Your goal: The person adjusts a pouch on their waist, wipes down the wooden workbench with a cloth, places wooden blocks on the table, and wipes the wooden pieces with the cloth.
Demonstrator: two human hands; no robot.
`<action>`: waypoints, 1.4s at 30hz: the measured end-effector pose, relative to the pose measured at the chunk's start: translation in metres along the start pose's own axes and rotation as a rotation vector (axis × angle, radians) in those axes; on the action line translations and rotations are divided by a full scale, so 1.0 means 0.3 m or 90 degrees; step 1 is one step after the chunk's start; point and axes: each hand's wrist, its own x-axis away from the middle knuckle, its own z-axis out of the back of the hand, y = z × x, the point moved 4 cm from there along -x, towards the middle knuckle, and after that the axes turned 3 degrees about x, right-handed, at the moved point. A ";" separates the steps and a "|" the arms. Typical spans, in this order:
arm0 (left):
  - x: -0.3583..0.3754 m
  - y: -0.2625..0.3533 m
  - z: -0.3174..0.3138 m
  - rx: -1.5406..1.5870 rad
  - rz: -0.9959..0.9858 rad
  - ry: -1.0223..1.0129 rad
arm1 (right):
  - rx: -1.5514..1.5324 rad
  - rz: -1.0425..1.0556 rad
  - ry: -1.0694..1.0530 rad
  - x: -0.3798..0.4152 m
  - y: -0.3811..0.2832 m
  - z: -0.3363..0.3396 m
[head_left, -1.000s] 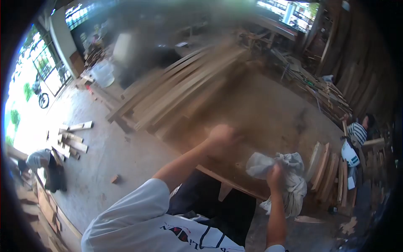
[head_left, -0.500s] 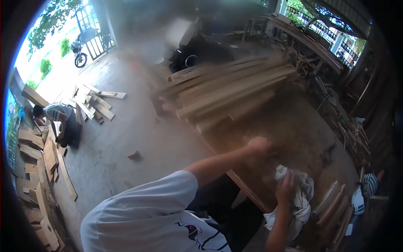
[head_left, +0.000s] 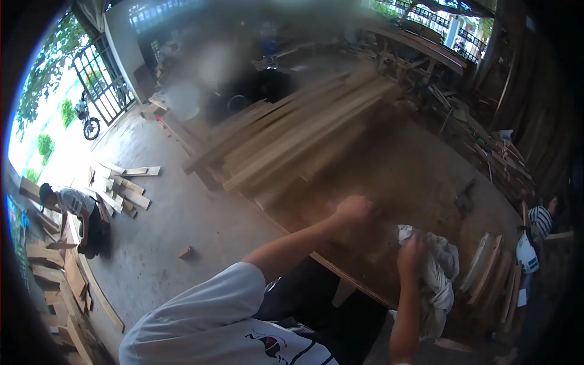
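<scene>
My left hand [head_left: 357,210] is closed in a fist, low over a brown wooden work table [head_left: 389,176]. Dim, hazy light hides whatever its fingers hold, if anything. To its right, my right hand [head_left: 413,249] grips a crumpled whitish cloth [head_left: 439,267] near its upper left corner. The rest of the cloth hangs in folds beside my right wrist, at the table's near right side. A stack of long wooden boards [head_left: 304,137] lies across the far part of the table, beyond my left hand.
On the left, a person [head_left: 79,213] bends among piled wood pieces [head_left: 73,274]. Loose planks [head_left: 125,188] and a small block [head_left: 185,252] lie on the concrete floor. Wood strips [head_left: 486,267] and a white container [head_left: 527,252] stand at right. A workbench [head_left: 420,45] is behind.
The view has tilted and shifted. My right hand has closed more tightly on the cloth, which now hangs longer and more gathered. My left hand stays a fist over the table.
</scene>
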 end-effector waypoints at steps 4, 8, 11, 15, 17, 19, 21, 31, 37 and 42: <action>0.016 0.025 0.038 -0.003 0.012 -0.003 | 0.097 0.019 0.036 0.034 0.148 -0.001; 0.017 0.053 0.039 -0.033 -0.023 -0.017 | 0.014 0.039 -0.004 -0.016 -0.036 -0.022; 0.064 0.106 0.118 -0.025 -0.043 -0.025 | -0.020 0.112 0.030 -0.060 -0.248 0.012; 0.071 0.101 0.119 -0.037 -0.023 -0.024 | -0.023 0.107 -0.013 -0.061 -0.205 0.038; 0.054 0.085 0.096 -0.041 -0.014 -0.025 | 0.028 0.072 -0.001 -0.036 -0.082 0.045; 0.051 0.092 0.100 -0.048 -0.018 -0.018 | 0.069 0.013 -0.021 -0.008 0.036 0.072; 0.038 0.065 0.054 -0.016 0.034 0.021 | 0.008 -0.001 0.018 0.028 0.128 -0.019; -0.007 -0.004 -0.070 -0.077 0.048 0.032 | -0.057 0.146 0.096 -0.013 -0.113 0.078; -0.003 0.020 -0.044 -0.054 0.066 0.027 | 0.020 -0.046 -0.011 0.007 -0.007 0.088; -0.010 -0.026 -0.083 -0.053 0.008 0.075 | -0.041 0.116 0.079 -0.029 -0.277 -0.030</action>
